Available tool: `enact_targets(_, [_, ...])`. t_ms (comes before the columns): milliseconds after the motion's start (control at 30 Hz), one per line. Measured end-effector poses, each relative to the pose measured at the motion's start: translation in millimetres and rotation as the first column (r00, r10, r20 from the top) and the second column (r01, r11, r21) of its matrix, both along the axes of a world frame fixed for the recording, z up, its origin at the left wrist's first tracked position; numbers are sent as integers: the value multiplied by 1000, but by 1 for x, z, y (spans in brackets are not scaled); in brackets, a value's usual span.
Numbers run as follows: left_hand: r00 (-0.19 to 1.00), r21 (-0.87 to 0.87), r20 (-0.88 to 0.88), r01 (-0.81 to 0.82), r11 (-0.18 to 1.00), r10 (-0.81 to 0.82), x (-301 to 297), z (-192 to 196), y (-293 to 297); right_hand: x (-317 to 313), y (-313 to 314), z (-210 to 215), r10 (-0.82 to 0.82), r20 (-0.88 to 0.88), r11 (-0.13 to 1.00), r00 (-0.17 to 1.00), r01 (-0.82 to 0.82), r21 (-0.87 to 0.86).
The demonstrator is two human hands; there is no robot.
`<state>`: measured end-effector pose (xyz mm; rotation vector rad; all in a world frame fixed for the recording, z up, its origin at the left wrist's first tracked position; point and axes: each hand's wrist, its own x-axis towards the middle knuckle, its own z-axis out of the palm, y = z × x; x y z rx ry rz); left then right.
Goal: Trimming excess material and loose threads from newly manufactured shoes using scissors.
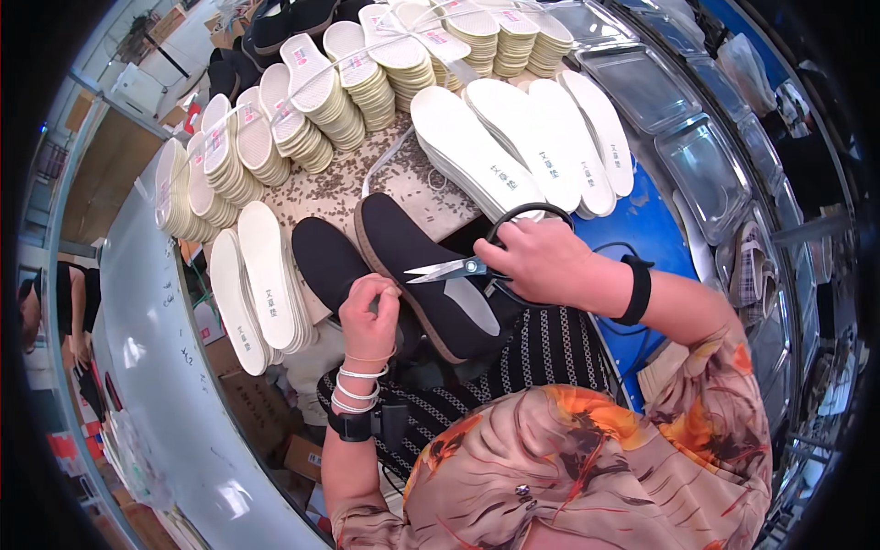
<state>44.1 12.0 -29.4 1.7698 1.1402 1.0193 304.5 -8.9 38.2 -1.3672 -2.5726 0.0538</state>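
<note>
My right hand point(536, 258) is closed around the black-looped handles of a pair of scissors point(440, 270), whose blades are slightly apart. The blades lie over a black slip-on shoe point(400, 229) with a brown sole edge and a pale insole. Close by the scissor tips, my left hand point(370, 316) is held with fingers pinched together. Whatever sits between those fingers is too small or hidden to name. A second black shoe point(321, 257) rests just left of the first, partly covered by my left hand.
Bundled stacks of cream insoles point(339, 101) line the far side of the table point(380, 165), among scattered brown bits. White insoles point(472, 147) are piled at right, more white insoles point(266, 275) at left. Clear plastic trays point(701, 165) stand far right. Another person point(78, 302) is at far left.
</note>
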Motion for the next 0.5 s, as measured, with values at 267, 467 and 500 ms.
enact_targets(267, [999,-17,-11,53,998,-53,-6,-1,3,-29,-3,13,40,399,968,916,-135,214])
enact_targets(467, [996,26,-75,51,998,-49,-3,3,-1,-46,1,24,55,527,956,848,-198,217])
enact_targets(500, [996,24,-79,43,999,-41,-5,4,-2,-48,3,22,86,505,955,859,-215,204])
